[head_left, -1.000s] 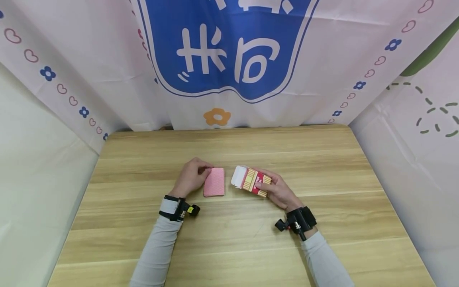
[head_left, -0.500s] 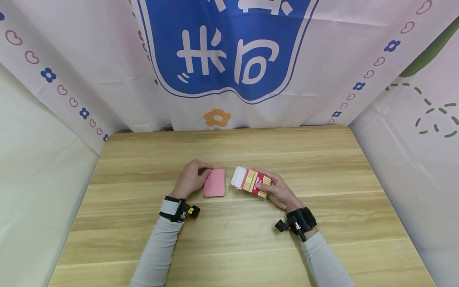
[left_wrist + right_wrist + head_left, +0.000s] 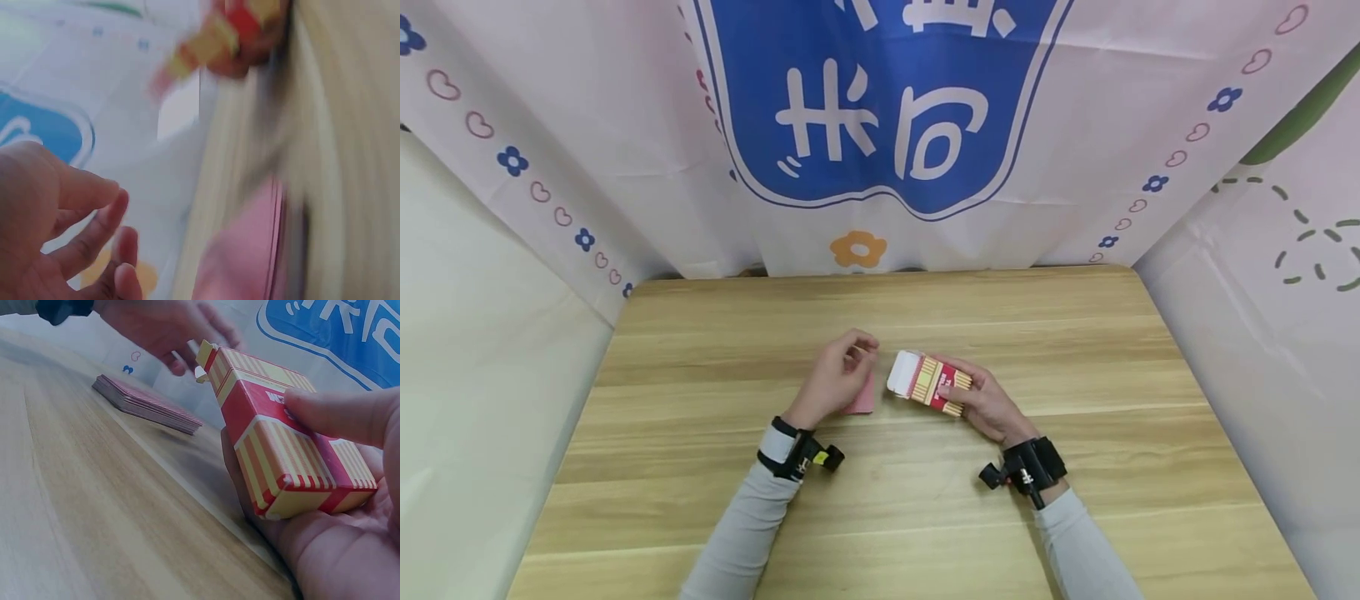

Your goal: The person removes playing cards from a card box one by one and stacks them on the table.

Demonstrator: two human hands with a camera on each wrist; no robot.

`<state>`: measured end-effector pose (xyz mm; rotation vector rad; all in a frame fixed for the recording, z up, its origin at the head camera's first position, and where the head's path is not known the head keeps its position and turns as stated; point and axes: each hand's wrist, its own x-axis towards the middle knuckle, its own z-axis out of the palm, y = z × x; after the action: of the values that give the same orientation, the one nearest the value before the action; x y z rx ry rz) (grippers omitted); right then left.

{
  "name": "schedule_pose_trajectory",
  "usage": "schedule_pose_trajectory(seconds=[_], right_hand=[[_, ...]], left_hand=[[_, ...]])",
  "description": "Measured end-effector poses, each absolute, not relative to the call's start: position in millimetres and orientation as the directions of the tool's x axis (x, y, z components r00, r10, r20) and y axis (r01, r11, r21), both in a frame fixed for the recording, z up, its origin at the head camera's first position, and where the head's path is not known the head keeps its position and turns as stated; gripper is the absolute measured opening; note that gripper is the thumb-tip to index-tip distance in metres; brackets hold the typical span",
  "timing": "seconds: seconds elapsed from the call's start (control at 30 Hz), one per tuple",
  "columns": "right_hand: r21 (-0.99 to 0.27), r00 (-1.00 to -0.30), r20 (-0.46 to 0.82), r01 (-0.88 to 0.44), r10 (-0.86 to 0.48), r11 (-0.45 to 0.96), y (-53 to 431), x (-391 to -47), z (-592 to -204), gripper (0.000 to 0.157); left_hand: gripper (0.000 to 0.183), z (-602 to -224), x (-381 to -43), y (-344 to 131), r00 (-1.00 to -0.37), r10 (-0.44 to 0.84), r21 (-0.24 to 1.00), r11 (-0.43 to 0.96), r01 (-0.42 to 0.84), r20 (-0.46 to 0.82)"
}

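Over the pink-backed deck of playing cards (image 3: 862, 402), my left hand (image 3: 838, 375) hovers with loosely bent fingers and nothing visible between them. In the left wrist view, its thumb and index fingertips come close together, apart from the deck (image 3: 244, 250). The deck lies face down on the table, partly hidden under the hand in the head view. My right hand (image 3: 988, 404) grips a red-and-yellow striped card box (image 3: 936, 383), thumb across its front. The box's white flap (image 3: 903, 372) stands open toward the left hand, and a pinkish edge shows at its mouth.
Both hands work over a wood-grain table (image 3: 910, 533). A white cloth backdrop (image 3: 700, 225) with a blue emblem stands behind the table's far edge, and pale sheets (image 3: 482, 350) flank its sides.
My left hand has left the deck's upper left corner and moved right, over the cards. The right hand and the box stay in place. The head view shifts slightly.
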<state>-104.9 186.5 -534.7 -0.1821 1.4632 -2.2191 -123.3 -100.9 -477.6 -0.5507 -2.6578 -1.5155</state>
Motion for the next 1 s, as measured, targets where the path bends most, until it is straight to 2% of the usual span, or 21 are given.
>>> schedule_pose_trajectory(seconds=[0.13, 0.27, 0.57, 1.0], right_hand=[[-0.899, -0.875, -0.141, 0.309, -0.463, -0.311, 187, -105, -534, 0.054], [-0.898, -0.874, -0.151, 0.316, -0.462, -0.305, 186, -106, -534, 0.055], [-0.897, -0.864, -0.147, 0.322, -0.482, -0.304, 186, -106, -535, 0.061], [-0.910, -0.863, -0.138, 0.304, -0.485, -0.281, 184, -100, -531, 0.055]], left_hand=[[0.016, -475, -112, -82, -0.913, 0.353, 0.841, 0.414, 0.349, 0.205], [0.017, -475, -106, -71, -0.909, 0.386, 0.846, 0.424, 0.324, 0.154], [0.027, -479, -103, -63, -0.919, 0.389, 0.794, 0.537, 0.284, 0.065], [0.024, -480, -99, -66, -0.926, 0.374, 0.804, 0.536, 0.256, 0.045]])
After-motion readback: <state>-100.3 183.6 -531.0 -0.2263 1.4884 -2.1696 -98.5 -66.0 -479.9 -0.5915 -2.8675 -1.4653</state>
